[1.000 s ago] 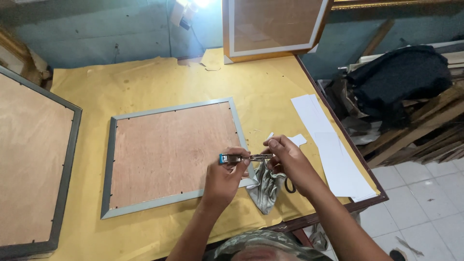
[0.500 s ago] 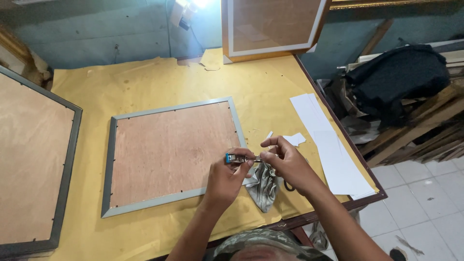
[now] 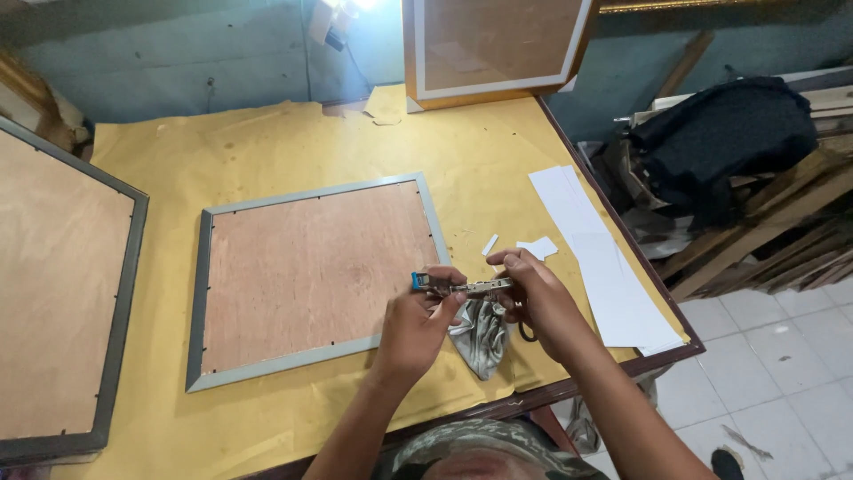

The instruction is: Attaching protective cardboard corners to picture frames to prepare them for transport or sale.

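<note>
Both hands meet over the near edge of the worktop, just right of the grey-framed plywood-backed picture frame lying face down. The left hand pinches the blue-tipped end of a small slim metal tool, and the right hand grips its other end between thumb and fingers, so the tool hangs level just off the frame's near right corner. The step looks like readying or adjusting the tool, not working on the frame. The next move likely calls for a steady pinch and fine finger work. A crumpled grey patterned cloth lies under the hands. Yellow-brown paper covers the worktop; white paper strips lie right of the frame, a larger dark-framed board left of it, a white-edged frame leans beyond it.
</note>
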